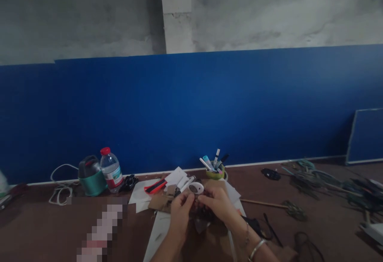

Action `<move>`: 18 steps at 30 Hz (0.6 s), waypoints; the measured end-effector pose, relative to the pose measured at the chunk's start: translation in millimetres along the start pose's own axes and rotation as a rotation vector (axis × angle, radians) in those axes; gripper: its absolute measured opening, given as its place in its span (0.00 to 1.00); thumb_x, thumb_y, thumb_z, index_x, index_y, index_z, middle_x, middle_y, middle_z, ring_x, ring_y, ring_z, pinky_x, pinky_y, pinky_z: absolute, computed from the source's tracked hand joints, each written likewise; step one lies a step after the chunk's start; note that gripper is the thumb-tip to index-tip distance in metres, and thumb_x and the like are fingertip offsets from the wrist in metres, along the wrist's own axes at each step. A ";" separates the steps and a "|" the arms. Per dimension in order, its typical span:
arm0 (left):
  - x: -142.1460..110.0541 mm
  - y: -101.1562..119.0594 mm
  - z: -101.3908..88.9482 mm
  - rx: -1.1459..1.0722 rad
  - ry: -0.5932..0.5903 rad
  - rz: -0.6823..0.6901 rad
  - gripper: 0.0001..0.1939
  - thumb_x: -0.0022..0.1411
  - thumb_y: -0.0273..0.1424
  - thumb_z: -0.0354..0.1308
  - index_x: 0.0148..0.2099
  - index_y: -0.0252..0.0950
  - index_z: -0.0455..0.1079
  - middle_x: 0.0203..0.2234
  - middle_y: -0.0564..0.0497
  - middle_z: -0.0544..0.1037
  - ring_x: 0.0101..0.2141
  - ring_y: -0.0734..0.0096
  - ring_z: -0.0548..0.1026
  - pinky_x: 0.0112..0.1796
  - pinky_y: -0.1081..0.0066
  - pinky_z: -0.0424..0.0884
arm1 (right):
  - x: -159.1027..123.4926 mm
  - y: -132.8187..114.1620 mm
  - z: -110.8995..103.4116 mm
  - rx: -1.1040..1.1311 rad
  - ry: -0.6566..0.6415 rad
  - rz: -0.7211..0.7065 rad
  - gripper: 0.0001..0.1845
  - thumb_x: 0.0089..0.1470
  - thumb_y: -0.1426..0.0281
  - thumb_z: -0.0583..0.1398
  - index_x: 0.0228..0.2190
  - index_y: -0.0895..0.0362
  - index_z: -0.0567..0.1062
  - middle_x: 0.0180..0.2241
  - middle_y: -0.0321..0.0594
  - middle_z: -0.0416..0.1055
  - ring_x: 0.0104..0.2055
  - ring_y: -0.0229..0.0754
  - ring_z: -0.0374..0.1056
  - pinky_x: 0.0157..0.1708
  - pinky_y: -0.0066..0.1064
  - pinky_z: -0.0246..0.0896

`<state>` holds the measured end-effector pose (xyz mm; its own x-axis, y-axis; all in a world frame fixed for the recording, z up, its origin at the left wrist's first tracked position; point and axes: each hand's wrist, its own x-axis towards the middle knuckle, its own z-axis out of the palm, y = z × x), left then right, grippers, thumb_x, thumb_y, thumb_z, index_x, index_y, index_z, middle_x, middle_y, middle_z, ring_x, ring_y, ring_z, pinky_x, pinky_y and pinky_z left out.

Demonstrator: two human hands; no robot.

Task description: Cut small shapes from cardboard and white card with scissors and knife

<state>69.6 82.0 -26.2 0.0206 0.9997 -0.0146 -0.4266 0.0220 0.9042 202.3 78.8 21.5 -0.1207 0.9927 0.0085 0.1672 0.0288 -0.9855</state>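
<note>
My left hand (181, 206) and my right hand (220, 204) meet over the middle of the cluttered table, thumbs and fingertips pinched close together. What they pinch is small and dark, and I cannot make out its kind. Just above the fingertips shows a white oval piece (198, 187) with a dark middle; whether the fingers touch it is unclear. Behind my left hand lie a red and black utility knife (155, 187), white papers (176, 175) and brown cardboard (160, 202). Beneath the hands, dark material is partly hidden.
A green cup (214, 174) of markers stands behind the hands. To the left are a water bottle (111, 170) with a red cap, a teal container (93, 180) and a white cable (61, 192). Rightward lie a thin stick (263, 203) and tangled dark strands (311, 180). A blue partition (191, 110) backs the table.
</note>
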 end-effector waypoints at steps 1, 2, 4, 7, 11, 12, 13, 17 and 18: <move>-0.3 0.2 0.5 -0.005 -0.002 0.000 0.18 0.44 0.44 0.67 0.25 0.32 0.72 0.16 0.53 0.73 0.19 0.74 0.67 0.24 0.74 0.62 | -0.3 -0.2 0.3 0.009 -0.002 0.003 0.07 0.40 0.67 0.59 0.20 0.58 0.73 0.16 0.33 0.70 0.18 0.35 0.62 0.20 0.25 0.54; -0.9 0.6 1.3 -0.011 -0.003 -0.001 0.18 0.44 0.43 0.67 0.25 0.32 0.71 0.16 0.54 0.73 0.19 0.75 0.67 0.24 0.74 0.62 | -0.8 -1.0 0.6 0.010 -0.004 0.003 0.07 0.40 0.67 0.59 0.19 0.58 0.73 0.16 0.33 0.69 0.18 0.35 0.62 0.20 0.25 0.54; -2.5 1.6 3.4 -0.038 -0.004 -0.004 0.18 0.44 0.43 0.68 0.26 0.32 0.72 0.17 0.53 0.73 0.19 0.74 0.68 0.24 0.74 0.62 | -2.4 -4.0 0.8 0.004 -0.005 -0.003 0.07 0.40 0.67 0.58 0.17 0.57 0.72 0.15 0.33 0.69 0.18 0.35 0.62 0.20 0.25 0.54; -4.6 2.5 6.1 -0.099 -0.006 -0.010 0.17 0.45 0.42 0.67 0.29 0.32 0.73 0.19 0.52 0.75 0.21 0.74 0.69 0.25 0.74 0.63 | -4.0 -8.2 0.7 -0.025 -0.006 -0.011 0.09 0.41 0.66 0.58 0.16 0.57 0.71 0.15 0.33 0.69 0.19 0.36 0.63 0.20 0.25 0.55; -4.0 1.3 5.9 -0.094 -0.022 -0.027 0.18 0.44 0.42 0.68 0.31 0.32 0.74 0.19 0.53 0.74 0.21 0.74 0.69 0.24 0.74 0.62 | -2.0 -5.8 1.2 -0.087 0.024 -0.029 0.10 0.41 0.65 0.59 0.16 0.58 0.71 0.15 0.34 0.68 0.19 0.36 0.63 0.20 0.25 0.54; -3.5 1.0 5.5 -0.078 -0.025 -0.027 0.18 0.44 0.42 0.68 0.30 0.32 0.74 0.18 0.53 0.74 0.20 0.74 0.68 0.23 0.75 0.61 | -1.4 -4.4 1.6 -0.094 0.027 -0.029 0.09 0.41 0.66 0.59 0.17 0.58 0.71 0.15 0.34 0.68 0.19 0.36 0.62 0.20 0.25 0.54; -3.2 1.0 5.2 -0.066 -0.026 -0.025 0.19 0.43 0.42 0.68 0.30 0.32 0.73 0.18 0.53 0.73 0.20 0.74 0.68 0.23 0.75 0.61 | -1.1 -3.2 2.0 -0.095 0.030 -0.022 0.09 0.41 0.66 0.59 0.17 0.59 0.71 0.15 0.34 0.68 0.19 0.35 0.62 0.20 0.25 0.54; -4.2 4.4 6.5 -0.110 -0.028 -0.039 0.19 0.42 0.42 0.69 0.30 0.32 0.73 0.20 0.52 0.75 0.20 0.74 0.69 0.24 0.74 0.63 | -2.9 -2.1 -1.8 -0.076 -0.031 0.017 0.07 0.41 0.67 0.59 0.22 0.59 0.72 0.17 0.33 0.69 0.20 0.35 0.63 0.20 0.24 0.54; -4.7 5.9 7.2 -0.143 -0.026 -0.054 0.19 0.41 0.42 0.69 0.30 0.32 0.73 0.19 0.53 0.75 0.20 0.75 0.69 0.23 0.75 0.62 | -3.5 -2.4 -4.7 -0.073 -0.083 0.018 0.07 0.41 0.68 0.60 0.25 0.59 0.72 0.19 0.34 0.70 0.21 0.35 0.64 0.21 0.24 0.55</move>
<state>73.5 77.3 -17.7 0.0692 0.9964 -0.0491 -0.5484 0.0791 0.8325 206.9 75.8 24.6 -0.1973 0.9800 -0.0257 0.2401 0.0229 -0.9705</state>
